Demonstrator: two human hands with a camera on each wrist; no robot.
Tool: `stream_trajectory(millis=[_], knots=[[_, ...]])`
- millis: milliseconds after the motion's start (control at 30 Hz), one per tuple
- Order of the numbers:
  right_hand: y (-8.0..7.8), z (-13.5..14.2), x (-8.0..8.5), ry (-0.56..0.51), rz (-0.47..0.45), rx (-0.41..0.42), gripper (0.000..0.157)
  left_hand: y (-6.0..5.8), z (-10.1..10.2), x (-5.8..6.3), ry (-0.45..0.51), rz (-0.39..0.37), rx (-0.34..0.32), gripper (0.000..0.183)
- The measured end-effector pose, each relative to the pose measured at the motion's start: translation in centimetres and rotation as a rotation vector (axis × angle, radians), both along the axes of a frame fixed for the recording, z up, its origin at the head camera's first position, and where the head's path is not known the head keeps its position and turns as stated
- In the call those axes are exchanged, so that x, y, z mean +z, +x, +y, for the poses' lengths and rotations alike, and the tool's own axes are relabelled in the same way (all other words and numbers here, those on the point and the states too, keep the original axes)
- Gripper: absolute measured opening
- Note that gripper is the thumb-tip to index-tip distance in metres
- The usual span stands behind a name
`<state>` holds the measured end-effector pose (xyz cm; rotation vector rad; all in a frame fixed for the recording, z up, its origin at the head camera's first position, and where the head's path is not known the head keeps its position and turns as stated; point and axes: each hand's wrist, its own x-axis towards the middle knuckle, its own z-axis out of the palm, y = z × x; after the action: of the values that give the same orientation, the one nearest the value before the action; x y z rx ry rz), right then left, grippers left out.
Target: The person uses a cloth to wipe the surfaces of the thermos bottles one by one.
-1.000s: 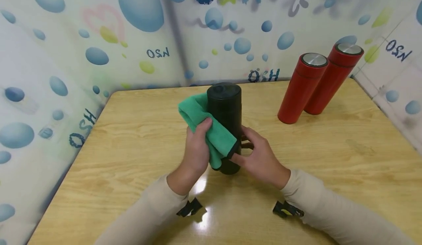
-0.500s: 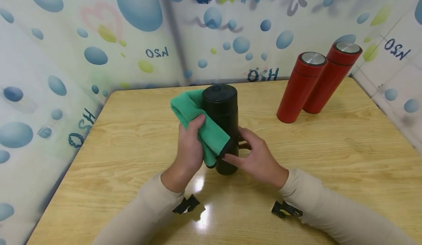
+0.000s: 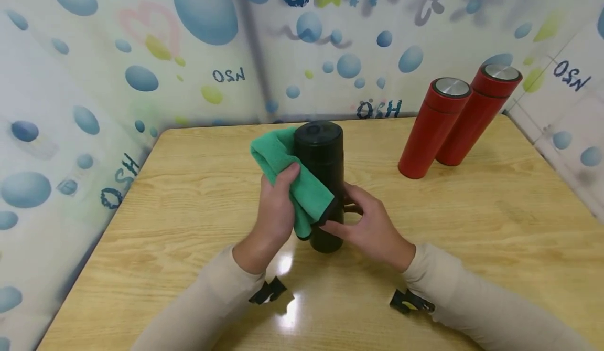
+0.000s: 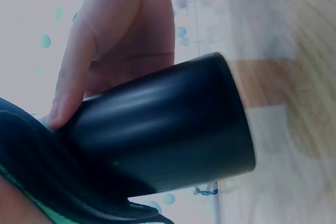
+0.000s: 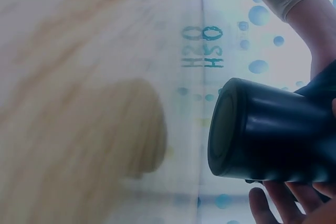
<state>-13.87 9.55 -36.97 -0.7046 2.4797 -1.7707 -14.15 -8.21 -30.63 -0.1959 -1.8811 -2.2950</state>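
A black thermos flask [image 3: 325, 154] is held upright, leaning slightly, above the wooden table, its base [image 5: 224, 132] visible in the right wrist view. My left hand [image 3: 276, 212] grips a folded green cloth [image 3: 309, 191] with dark edging and presses it against the flask's left side, thumb on top of the cloth. My right hand [image 3: 375, 227] holds the flask's lower part from the right, thumb in front and fingers going round behind. In the left wrist view, the right hand [image 4: 123, 30] wraps the flask beside its bare lower end. The cloth hides part of the flask's middle.
Two red thermos flasks [image 3: 434, 128] with silver lid tops stand close together at the table's back right. Behind the wooden table [image 3: 189, 193] rises a wall [image 3: 264, 41] printed with blue drops. Black straps [image 3: 270, 290] sit at both wrists.
The black flask, the cloth and my left hand have shifted slightly left since a second ago. My right hand keeps its hold. The head view has moved a little.
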Motion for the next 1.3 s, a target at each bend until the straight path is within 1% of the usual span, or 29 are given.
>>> stream_trajectory(millis=[133,233,333,433,500,600,733,833,933,1100,1233,1300], knots=[[0.07,-0.08,0.13,0.026,0.012,0.016,0.069,-0.01,-0.24,0.49,0.051,0.046,0.013,0.034],[0.13,-0.12,0.14,0.03,0.004,0.02,0.07,0.03,-0.27,0.57,0.081,0.057,0.009,0.034],[0.29,-0.06,-0.01,0.015,-0.021,0.02,0.071,0.15,-0.15,0.37,0.078,0.045,0.001,0.032],[0.3,-0.03,-0.1,-0.013,-0.034,0.022,0.071,0.14,0.04,0.16,0.057,0.052,-0.005,0.034],[0.22,-0.01,-0.1,-0.03,-0.03,0.024,0.071,0.11,0.11,0.11,0.042,0.058,-0.005,0.035],[0.07,0.01,0.01,-0.025,-0.029,0.017,0.071,0.02,0.02,0.25,0.027,0.054,0.003,0.035],[0.03,0.08,0.18,0.018,-0.042,0.014,0.07,-0.04,-0.4,0.55,0.051,0.054,0.018,0.035],[-0.02,0.05,0.38,0.046,-0.041,0.016,0.07,-0.2,-0.74,0.82,0.09,0.09,0.027,0.034],[-0.07,0.02,0.49,0.048,-0.029,0.021,0.072,-0.24,-0.89,0.99,0.103,0.117,0.034,0.033],[0.17,0.13,0.33,0.034,-0.045,0.015,0.07,-0.04,-0.6,0.59,0.072,0.114,0.021,0.035],[0.39,0.04,0.1,0.03,-0.069,0.005,0.069,-0.02,-0.5,0.07,0.052,0.133,0.001,0.037],[0.42,-0.03,0.04,0.03,-0.074,0.003,0.07,0.0,-0.56,0.0,0.051,0.133,0.006,0.036]])
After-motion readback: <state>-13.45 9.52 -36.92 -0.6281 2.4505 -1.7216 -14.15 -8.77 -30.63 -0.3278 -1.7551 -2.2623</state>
